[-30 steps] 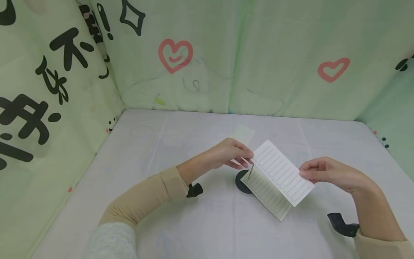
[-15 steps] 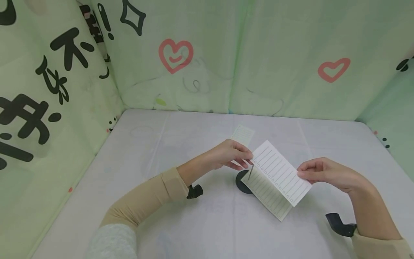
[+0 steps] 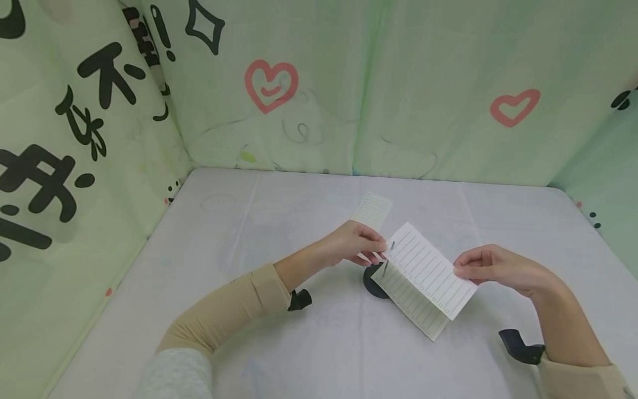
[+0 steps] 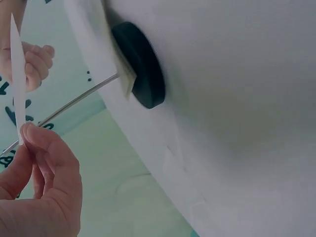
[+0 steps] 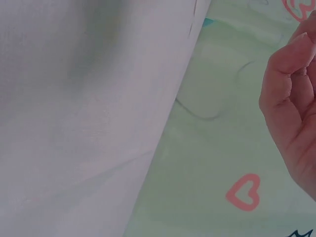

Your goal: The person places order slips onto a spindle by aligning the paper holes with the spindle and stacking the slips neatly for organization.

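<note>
A white lined list sheet [image 3: 431, 271] is held tilted in the air between both hands. My left hand [image 3: 356, 244] pinches its left corner between thumb and fingers, and my right hand [image 3: 489, 265] pinches its right edge. A thin metal spike [image 4: 79, 98] rises from a round black base [image 3: 372, 287] and pokes through the sheet beside the left fingertips. Lower on the spike, near the base, sits another lined sheet or small stack [image 3: 411, 303], partly covered by the held one. The right wrist view shows only the curled right hand at its edge, not the paper.
Behind the left hand, another lined sheet or pad [image 3: 374, 209] lies on the white-covered table [image 3: 279, 354]. Black curved wrist mounts [image 3: 520, 346] jut from the sleeves. A green printed curtain [image 3: 423, 66] encloses the back and sides.
Both hands have lowered the sheet slightly, the right hand also moving left. The spike's tip now shows above the sheet near its left corner, where it did not before.
</note>
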A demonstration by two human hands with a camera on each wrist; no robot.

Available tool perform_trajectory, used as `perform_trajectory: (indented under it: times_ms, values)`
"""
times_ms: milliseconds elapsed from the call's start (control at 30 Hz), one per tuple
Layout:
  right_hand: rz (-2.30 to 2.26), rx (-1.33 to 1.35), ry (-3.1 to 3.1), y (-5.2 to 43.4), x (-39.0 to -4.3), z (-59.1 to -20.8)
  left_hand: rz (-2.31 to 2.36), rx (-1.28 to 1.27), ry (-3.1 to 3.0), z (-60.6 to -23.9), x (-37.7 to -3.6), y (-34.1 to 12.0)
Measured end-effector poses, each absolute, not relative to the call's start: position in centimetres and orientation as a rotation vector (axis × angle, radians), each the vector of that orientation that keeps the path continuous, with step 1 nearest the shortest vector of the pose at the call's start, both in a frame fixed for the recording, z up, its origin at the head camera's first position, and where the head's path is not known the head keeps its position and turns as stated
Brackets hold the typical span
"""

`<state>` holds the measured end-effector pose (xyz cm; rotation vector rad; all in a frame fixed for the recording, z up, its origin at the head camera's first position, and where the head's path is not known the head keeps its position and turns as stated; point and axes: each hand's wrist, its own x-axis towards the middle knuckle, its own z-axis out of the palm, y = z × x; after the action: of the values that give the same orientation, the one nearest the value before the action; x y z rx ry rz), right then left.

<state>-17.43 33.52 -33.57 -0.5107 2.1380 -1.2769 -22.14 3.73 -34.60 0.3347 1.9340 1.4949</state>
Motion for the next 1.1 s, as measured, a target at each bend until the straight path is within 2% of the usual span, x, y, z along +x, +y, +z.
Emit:
perform_trajectory:
  times_ms: [467,1100]
  values:
    - [-1.083,-0.351,2.103,32.8,-17.8,-36.6,1.428,0.164,1.947,-38.5,-21.6,4.2]
    - [-0.921,-0.247,2.138,31.3,-18.1,-37.9,1.323,0.059,2.022,-40.4,-21.6,5.2]
